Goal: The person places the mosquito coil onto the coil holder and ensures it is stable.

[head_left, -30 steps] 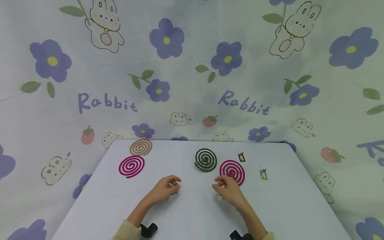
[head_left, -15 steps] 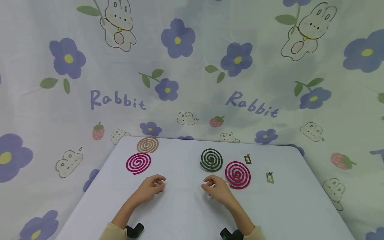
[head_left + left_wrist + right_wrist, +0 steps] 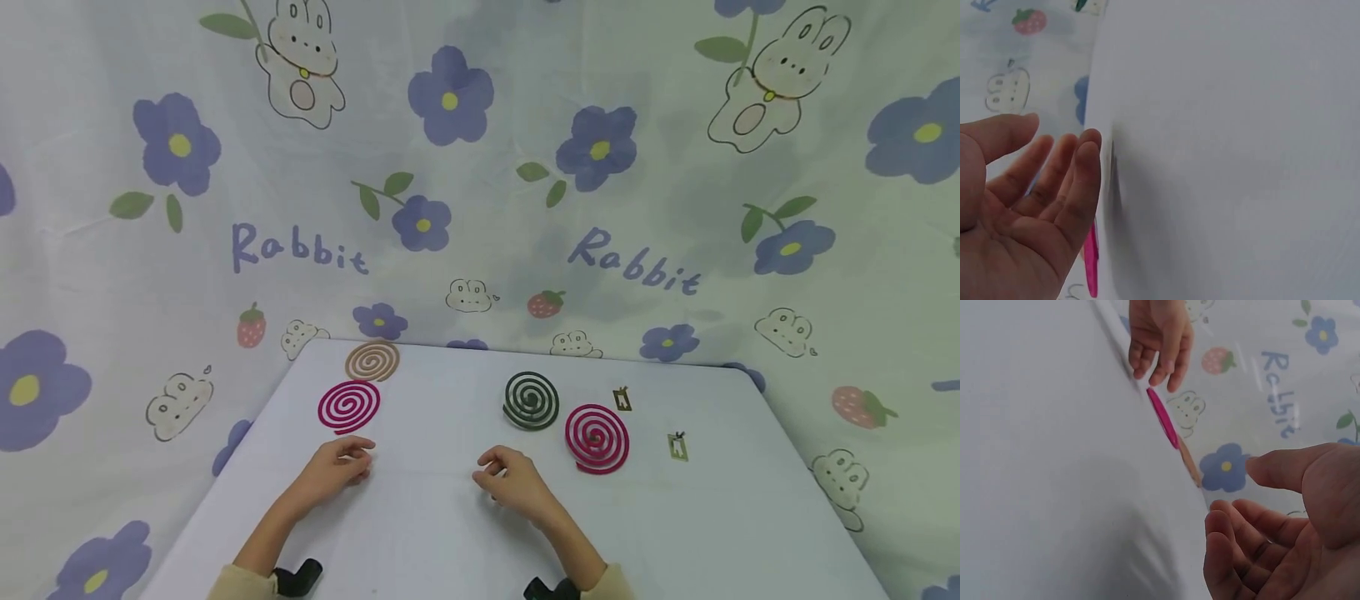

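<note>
My left hand (image 3: 332, 475) is held above the white table with fingers loosely bent and nothing in them; the left wrist view shows thumb and fingers apart. Just beyond it lies a magenta mosquito coil (image 3: 349, 407), with a tan mosquito coil (image 3: 372, 361) behind. Nearer the middle, my right hand (image 3: 513, 482) hovers with relaxed fingers, also holding nothing. A dark green mosquito coil (image 3: 531, 401) and a second magenta mosquito coil (image 3: 597, 439), with a dark spot at its centre, lie flat beyond and to the right of that hand.
Two small gold-coloured metal pieces, probably coil stands (image 3: 622, 399), lie toward the right of the white table (image 3: 720, 517). A cloth with rabbits and flowers (image 3: 480, 192) hangs behind the table's far edge. Black wrist cameras (image 3: 298, 578) sit on both wrists.
Both hands have moved left over the table, the right one away from the right magenta coil, the left one toward the left magenta coil. The head view has turned slightly. The coils look unmoved.
</note>
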Demonstrator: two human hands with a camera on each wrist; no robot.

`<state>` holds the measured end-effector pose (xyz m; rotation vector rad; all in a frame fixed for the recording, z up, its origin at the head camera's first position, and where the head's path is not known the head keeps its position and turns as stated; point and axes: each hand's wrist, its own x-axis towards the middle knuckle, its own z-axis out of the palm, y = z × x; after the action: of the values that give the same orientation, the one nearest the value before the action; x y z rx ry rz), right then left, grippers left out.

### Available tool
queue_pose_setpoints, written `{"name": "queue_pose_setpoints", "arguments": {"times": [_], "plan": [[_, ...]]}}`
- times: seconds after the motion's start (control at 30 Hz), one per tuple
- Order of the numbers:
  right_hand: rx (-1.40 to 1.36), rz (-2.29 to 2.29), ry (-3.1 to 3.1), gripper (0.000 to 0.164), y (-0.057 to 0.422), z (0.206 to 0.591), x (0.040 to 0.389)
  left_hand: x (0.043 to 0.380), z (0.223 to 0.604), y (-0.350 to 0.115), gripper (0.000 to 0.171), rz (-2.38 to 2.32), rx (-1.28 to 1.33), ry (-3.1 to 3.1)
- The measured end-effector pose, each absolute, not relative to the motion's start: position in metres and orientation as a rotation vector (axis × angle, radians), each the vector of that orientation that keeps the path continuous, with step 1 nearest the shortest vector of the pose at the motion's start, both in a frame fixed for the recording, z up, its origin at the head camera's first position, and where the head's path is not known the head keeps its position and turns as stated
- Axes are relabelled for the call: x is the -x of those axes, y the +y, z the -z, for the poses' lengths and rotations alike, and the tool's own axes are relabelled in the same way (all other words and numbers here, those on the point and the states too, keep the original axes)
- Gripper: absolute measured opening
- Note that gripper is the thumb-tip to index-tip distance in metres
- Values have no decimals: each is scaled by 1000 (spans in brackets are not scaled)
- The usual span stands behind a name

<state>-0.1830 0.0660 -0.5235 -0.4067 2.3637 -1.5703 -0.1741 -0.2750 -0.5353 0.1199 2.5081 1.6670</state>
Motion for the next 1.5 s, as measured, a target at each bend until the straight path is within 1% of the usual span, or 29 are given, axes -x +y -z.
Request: {"name": "queue_pose_setpoints", "arguments": {"times": [0.2,0.5,0.8,0.97,1.23,1.5], "plan": [[423,1577,2340,28,45,524,183,177,536,-296,31,-1668,-31,2555],[498,1554,2308,26,23,523,190,188,535,-320,34,-1564,-5,2635],[542,1535,2289,26,10,526,193,214,531,-341,30,-1359,-7,2816],[557,1532,2267,28,9,523,192,230,529,-352,33,-1307,42,2872],[578,1532,2258,25,3,524,194,254,536,-371,42,-1222,123,2938],[619,1446,2336,23,-12,522,195,268,547,-379,50,-1153,155,2922]]}}
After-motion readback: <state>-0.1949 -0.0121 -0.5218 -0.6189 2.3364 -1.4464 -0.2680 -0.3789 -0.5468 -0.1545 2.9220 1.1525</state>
